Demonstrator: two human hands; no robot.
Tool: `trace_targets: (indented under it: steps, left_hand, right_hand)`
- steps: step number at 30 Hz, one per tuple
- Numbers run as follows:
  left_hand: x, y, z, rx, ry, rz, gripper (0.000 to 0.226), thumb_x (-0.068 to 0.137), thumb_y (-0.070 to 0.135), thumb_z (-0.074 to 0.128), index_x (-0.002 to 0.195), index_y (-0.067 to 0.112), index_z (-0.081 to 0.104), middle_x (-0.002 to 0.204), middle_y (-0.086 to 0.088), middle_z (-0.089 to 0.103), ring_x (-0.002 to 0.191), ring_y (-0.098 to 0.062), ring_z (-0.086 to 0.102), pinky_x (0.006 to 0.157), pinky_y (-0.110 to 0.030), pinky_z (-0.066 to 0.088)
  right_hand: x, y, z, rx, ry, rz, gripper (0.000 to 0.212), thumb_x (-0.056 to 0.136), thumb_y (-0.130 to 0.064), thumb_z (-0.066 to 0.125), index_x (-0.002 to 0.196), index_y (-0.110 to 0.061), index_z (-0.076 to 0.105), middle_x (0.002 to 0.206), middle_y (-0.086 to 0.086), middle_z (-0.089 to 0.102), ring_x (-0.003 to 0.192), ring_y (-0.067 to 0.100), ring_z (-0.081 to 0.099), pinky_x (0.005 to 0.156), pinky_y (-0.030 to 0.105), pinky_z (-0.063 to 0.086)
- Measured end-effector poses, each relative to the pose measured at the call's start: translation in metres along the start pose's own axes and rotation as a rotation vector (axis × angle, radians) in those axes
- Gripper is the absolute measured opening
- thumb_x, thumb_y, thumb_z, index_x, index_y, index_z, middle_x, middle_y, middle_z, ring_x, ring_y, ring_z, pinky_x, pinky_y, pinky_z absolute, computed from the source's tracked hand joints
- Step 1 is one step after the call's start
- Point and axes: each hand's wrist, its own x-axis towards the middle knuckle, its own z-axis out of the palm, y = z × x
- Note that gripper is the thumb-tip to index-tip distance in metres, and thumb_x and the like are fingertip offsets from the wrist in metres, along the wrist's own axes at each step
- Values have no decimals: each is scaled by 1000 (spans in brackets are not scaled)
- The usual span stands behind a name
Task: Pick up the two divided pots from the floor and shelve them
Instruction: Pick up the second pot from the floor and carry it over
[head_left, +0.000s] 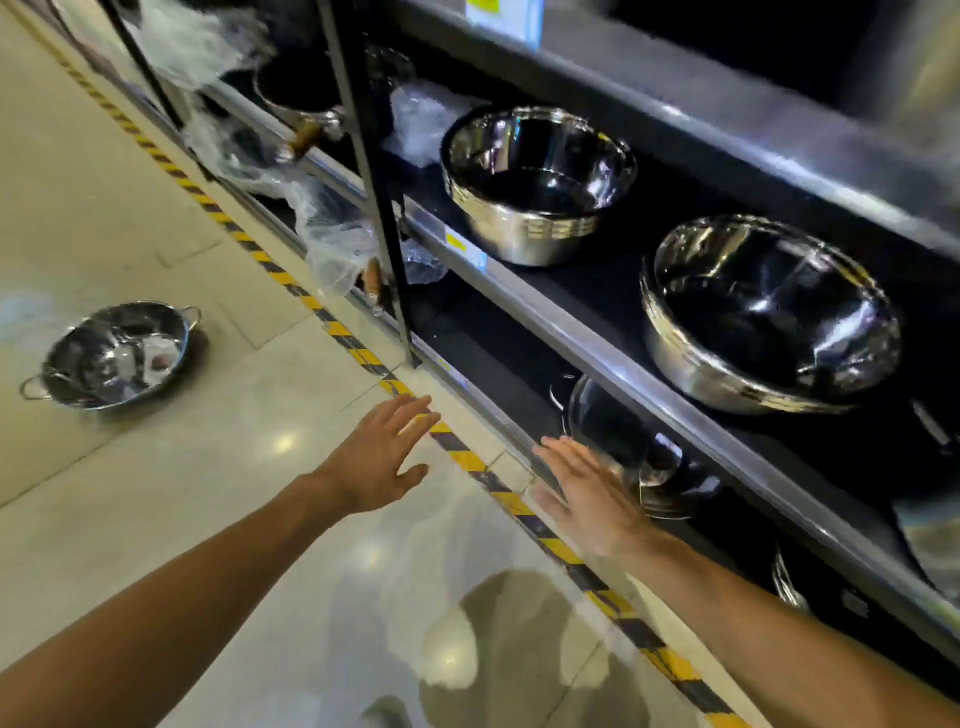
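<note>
Pot on floor at 9 o'clock: shiny steel, round, inner divider, two loop handles; handle axis from 8 to 2 o'clock, mouth up. Second pot on bottom shelf, blurred, orientation unclear. Left hand flat, fingers spread, empty. Right hand splayed, empty, beside shelved pot; contact unclear.

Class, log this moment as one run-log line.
left hand: open, empty | right hand: open, at bottom shelf | divided pot: on floor | stage: one pot unshelved
</note>
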Motion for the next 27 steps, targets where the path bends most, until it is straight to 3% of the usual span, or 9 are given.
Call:
trace_targets:
  steps: [3, 6, 9, 14, 19, 27]
  left_hand:
    - [-72, -12, -115, 16, 18, -126, 69, 89, 51, 44, 145, 11, 43, 154, -15, 38, 140, -41, 37, 110, -52, 37]
    - [-145, -11, -241, 17, 40, -293, 71, 89, 55, 40, 147, 13, 41, 156, -13, 35, 142, -39, 33, 113, -51, 33]
    - [-217, 2, -362, 56, 99, -436, 71, 90, 57, 38, 146, 15, 41, 154, -13, 38, 141, -39, 34, 113, -53, 33]
    - [-333, 38, -508, 115, 163, -642, 71, 86, 56, 44, 145, 16, 44, 151, -13, 44, 139, -38, 38, 111, -53, 36]
    - [-417, 61, -585, 191, 205, -865, 73, 93, 56, 45, 155, 26, 20, 165, 0, 12, 151, -26, 7, 121, -42, 14]
    - [-489, 15, -603, 230, 143, -997, 72, 94, 58, 42, 155, 32, 13, 165, 4, 6, 151, -24, 3, 123, -44, 12]
  right_hand:
    - [9, -80, -92, 65, -43, -74, 71, 94, -61, 31, 153, -22, 32, 160, -5, 31, 150, 15, 19, 122, 29, 16]
    - [15, -164, -197, 96, -56, -151, 64, 99, -52, 44, 153, -22, 31, 159, -4, 31, 150, 14, 19, 121, 30, 18]
    - [12, -251, -303, 26, -94, -273, 63, 100, -48, 44, 154, -18, 29, 160, -3, 30, 150, 16, 19, 119, 30, 20]
    - [5, -367, -424, -24, -102, -457, 60, 99, -50, 46, 148, -16, 38, 151, 5, 44, 138, 24, 39, 101, 33, 37]
    - [-5, -444, -476, -33, -101, -621, 64, 99, -49, 47, 154, -23, 28, 159, -1, 33, 146, 20, 30, 114, 37, 28]
    - [21, -539, -471, -72, -137, -667, 64, 98, -48, 50, 154, -23, 30, 159, 0, 33, 146, 18, 30, 115, 33, 29]
